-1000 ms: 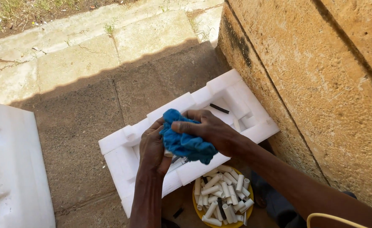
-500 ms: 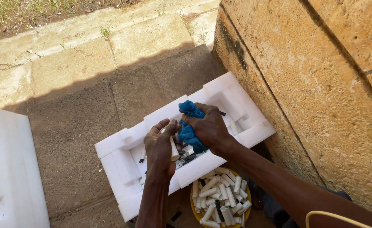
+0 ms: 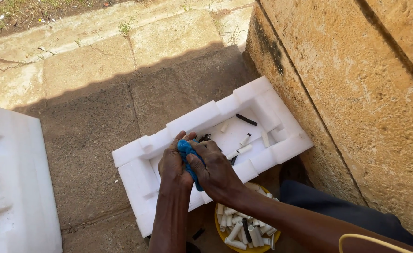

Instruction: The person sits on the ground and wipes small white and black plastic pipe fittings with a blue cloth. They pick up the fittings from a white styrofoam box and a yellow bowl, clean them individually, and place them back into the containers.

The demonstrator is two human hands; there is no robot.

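Both hands press together around a blue cloth [image 3: 190, 161], left hand [image 3: 174, 165] and right hand [image 3: 215, 171] clamped on it, seemingly rubbing something inside, above the near-left part of the white foam tray [image 3: 201, 117] on the paving.

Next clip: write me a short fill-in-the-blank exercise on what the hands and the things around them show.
1. Both hands, left hand and right hand, squeeze a ____ cloth.
2. The hands are above a white ____ tray.
3. The short white tubes lie in a ____ bowl.

Missing words: blue; foam; yellow
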